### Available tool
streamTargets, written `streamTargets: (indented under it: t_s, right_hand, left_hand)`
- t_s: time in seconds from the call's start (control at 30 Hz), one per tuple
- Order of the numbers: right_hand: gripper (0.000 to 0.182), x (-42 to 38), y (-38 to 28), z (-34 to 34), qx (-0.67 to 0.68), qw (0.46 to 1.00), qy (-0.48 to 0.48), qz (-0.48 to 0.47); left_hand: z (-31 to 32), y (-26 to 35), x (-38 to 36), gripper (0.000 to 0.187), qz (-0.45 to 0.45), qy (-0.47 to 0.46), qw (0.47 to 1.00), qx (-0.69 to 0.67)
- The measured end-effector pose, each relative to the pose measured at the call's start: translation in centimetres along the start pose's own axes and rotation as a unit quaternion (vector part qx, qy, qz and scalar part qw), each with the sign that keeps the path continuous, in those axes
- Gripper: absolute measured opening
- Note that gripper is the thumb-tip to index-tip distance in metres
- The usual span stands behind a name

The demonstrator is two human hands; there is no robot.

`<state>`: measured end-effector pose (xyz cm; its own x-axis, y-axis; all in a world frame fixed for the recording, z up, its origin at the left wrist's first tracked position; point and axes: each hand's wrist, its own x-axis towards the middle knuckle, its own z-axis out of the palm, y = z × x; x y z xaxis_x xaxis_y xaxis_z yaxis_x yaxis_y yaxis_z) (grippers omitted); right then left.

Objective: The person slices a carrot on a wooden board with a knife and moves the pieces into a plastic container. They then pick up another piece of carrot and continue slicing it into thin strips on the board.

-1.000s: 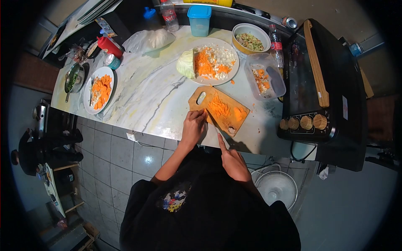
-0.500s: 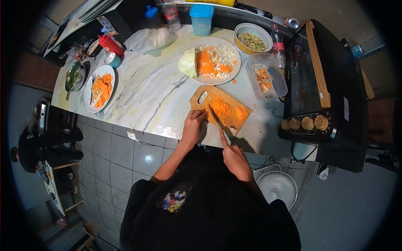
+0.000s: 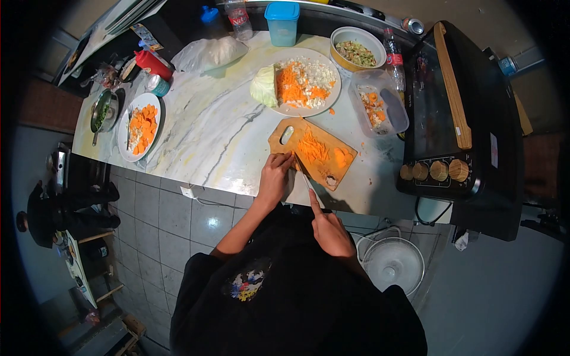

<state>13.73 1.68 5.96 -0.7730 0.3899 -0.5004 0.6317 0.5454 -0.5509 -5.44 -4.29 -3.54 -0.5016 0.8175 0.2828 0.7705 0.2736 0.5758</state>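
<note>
The right hand (image 3: 329, 228) is closed around the knife (image 3: 306, 179); the left hand (image 3: 276, 177) has its fingers curled tight on a mostly hidden carrot piece (image 3: 293, 153) at the cutting board's (image 3: 316, 171) left side. Carrot slippage or blade drift could cut the adjacent fingertips.

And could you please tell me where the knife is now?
In the head view, the knife is in the right hand, its blade over the cutting board, just right of the left hand.

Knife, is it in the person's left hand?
No, the knife is in the right hand, with the left hand beside it.
</note>
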Motion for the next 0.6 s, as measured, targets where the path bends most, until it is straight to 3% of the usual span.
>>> streamTargets:
  t_s: [0.37,0.6]
  right_hand:
    - [0.088,0.1,0.2,0.4,0.027,0.999,-0.037,-0.002]
    - [0.088,1.1,-1.3,0.5,-0.024,0.999,-0.041,-0.011]
  left_hand:
    - [-0.1,0.1,0.0,0.046,0.004,0.003,1.0,-0.013]
    - [-0.3,0.3,0.2,0.046,0.002,0.005,1.0,-0.02]
